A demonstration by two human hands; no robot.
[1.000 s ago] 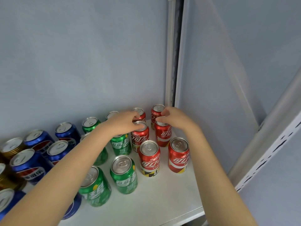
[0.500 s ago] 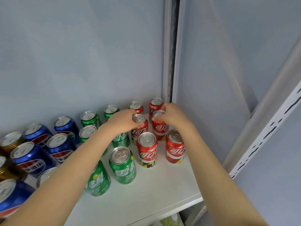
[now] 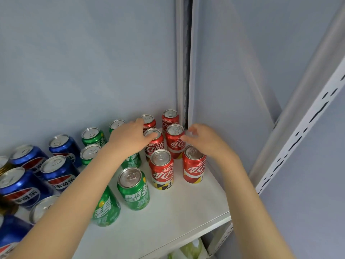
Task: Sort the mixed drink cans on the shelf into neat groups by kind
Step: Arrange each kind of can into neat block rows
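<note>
Shelf (image 3: 168,217): white, with pale grey walls behind and at the right; all cans stand upright on it.
Red cans (image 3: 162,169): six, in the right back corner, in two columns of three from front to back, close beside each other.
Green cans (image 3: 134,189): left of the red ones, about six, partly hidden by the left forearm; the nearest two stand toward the front of the shelf.
Blue cans (image 3: 59,171): further left, several of them in a loose group that goes out of the picture.
Gold can (image 3: 4,165): only a small part shows at the left edge, among the blue ones.
Left hand (image 3: 131,139): palm down, fingers loosely bent, lying over the top of the middle red can (image 3: 154,142) of the left column; the fingertips touch its lid, but a real grip I cannot tell.
Right hand (image 3: 203,141): fingers spread and open, holding nothing; the fingertips are just beside the middle red can of the right column (image 3: 175,140), and the palm is above the front right red can (image 3: 194,165).
Hands to each other: apart, with the red cans between them.
</note>
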